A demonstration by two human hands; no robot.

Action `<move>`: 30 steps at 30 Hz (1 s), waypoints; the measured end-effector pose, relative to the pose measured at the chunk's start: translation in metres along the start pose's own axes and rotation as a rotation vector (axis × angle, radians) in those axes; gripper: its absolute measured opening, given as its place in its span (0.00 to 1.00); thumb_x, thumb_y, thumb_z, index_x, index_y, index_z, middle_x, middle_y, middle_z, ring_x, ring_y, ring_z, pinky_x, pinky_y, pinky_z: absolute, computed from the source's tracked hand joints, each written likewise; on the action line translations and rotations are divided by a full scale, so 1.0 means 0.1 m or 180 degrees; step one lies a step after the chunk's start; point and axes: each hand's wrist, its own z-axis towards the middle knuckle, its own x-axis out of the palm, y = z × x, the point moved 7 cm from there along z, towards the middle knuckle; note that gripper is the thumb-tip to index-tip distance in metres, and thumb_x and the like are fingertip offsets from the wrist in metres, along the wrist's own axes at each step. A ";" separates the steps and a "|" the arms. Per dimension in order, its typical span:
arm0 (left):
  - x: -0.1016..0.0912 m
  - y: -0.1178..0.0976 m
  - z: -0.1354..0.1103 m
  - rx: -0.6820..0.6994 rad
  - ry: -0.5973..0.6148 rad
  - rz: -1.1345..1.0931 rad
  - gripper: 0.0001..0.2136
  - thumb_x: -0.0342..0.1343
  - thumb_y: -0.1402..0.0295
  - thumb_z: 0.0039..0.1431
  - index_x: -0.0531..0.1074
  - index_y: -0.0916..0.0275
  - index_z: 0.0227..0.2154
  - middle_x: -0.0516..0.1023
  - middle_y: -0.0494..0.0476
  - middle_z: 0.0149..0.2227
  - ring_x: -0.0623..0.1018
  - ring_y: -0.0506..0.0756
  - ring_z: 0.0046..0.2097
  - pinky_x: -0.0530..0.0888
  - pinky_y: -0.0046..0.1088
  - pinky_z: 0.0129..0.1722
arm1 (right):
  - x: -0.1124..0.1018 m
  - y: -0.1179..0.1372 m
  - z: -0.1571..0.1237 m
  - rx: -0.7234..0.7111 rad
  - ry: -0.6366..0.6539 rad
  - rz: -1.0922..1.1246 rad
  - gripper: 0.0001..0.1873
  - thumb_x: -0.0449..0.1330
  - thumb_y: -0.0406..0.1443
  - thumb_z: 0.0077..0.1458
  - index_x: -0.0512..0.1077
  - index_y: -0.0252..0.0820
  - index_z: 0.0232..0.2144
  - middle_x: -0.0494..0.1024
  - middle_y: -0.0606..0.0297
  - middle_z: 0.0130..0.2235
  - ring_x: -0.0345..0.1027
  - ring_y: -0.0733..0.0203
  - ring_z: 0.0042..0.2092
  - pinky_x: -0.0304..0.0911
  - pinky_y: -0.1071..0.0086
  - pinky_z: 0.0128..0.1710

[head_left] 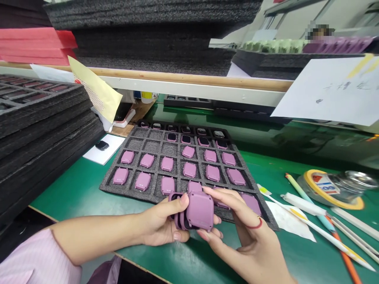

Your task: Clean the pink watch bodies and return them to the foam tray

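Two bare hands are working over the near edge of a gray foam tray (110,185). The left hand (156,223) is closing around a short stack of purple watch cases (200,211), with the thumb lying across the stack's left side. The right hand (245,232) is gripping the same stack from the other side in a narrow pinch, and a red thread (255,225) is circling that hand. The stack is sitting in the air between both hands, just above the tray's near corner. A pink striped sleeve (35,256) is covering the upper left arm.

Loose purple cases (167,163) are lying flat in the tray's square pockets, and the far rows are showing dark faces. The tray is resting on a green bench mat (74,201). To the right, a white tissue (288,219), several pens (328,225) and a yellow tape roll (333,189) are lying on the mat. To the left, a small black watch (102,145) is sitting on a white card (97,156) beside a tall pile of foam trays (44,146). Farther back, a yellow envelope (97,88) and a handwritten sheet (328,90) are hanging from a wooden shelf edge (189,79).
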 end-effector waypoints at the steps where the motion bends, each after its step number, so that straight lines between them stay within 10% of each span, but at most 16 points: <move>1: 0.00 0.00 0.00 0.0017 0.0057 -0.0012 0.28 0.70 0.46 0.48 0.81 0.67 0.41 0.83 0.64 0.37 0.82 0.53 0.34 0.56 0.17 0.16 | 0.01 0.00 0.00 -0.0002 0.0017 0.0005 0.32 0.64 0.32 0.59 0.63 0.54 0.63 0.75 0.62 0.55 0.67 0.56 0.57 0.68 0.64 0.57; 8: -0.06 0.06 0.00 -0.0019 -0.0154 0.0066 0.24 0.72 0.53 0.48 0.78 0.65 0.42 0.84 0.61 0.37 0.84 0.53 0.35 0.74 0.19 0.27 | -0.08 -0.01 0.08 -0.0234 -0.0029 -0.0482 0.27 0.68 0.35 0.56 0.70 0.50 0.57 0.81 0.61 0.49 0.75 0.55 0.50 0.73 0.62 0.51; 12: -0.02 0.10 -0.01 -0.0230 -0.0067 0.0075 0.22 0.75 0.58 0.46 0.77 0.63 0.40 0.85 0.60 0.40 0.86 0.56 0.40 0.76 0.18 0.30 | -0.42 -0.45 0.12 0.0545 -0.0687 -0.0723 0.20 0.65 0.43 0.59 0.73 0.47 0.52 0.81 0.58 0.50 0.77 0.50 0.50 0.73 0.57 0.51; 17: -0.01 0.09 -0.04 -0.0389 0.0081 0.0331 0.21 0.67 0.50 0.52 0.76 0.64 0.38 0.85 0.60 0.36 0.77 0.49 0.18 0.56 0.19 0.10 | -0.40 -0.76 0.17 0.0475 -0.0532 -0.1334 0.22 0.63 0.49 0.60 0.75 0.44 0.52 0.81 0.54 0.50 0.76 0.47 0.51 0.71 0.49 0.53; 21: -0.03 0.06 -0.05 -0.0291 -0.0071 0.0309 0.21 0.69 0.53 0.51 0.77 0.63 0.40 0.84 0.61 0.38 0.72 0.45 0.18 0.52 0.20 0.14 | -0.12 -0.83 0.17 0.0212 0.0056 -0.1551 0.23 0.61 0.45 0.63 0.71 0.44 0.57 0.78 0.52 0.56 0.71 0.39 0.58 0.63 0.35 0.57; 30: -0.11 0.08 0.00 -0.0326 -0.0454 -0.0042 0.25 0.65 0.46 0.52 0.80 0.68 0.36 0.78 0.56 0.30 0.63 0.44 0.19 0.51 0.25 0.21 | -0.09 0.02 0.11 -0.0664 0.0034 -0.0528 0.21 0.67 0.47 0.59 0.70 0.45 0.49 0.77 0.53 0.52 0.72 0.48 0.57 0.71 0.54 0.56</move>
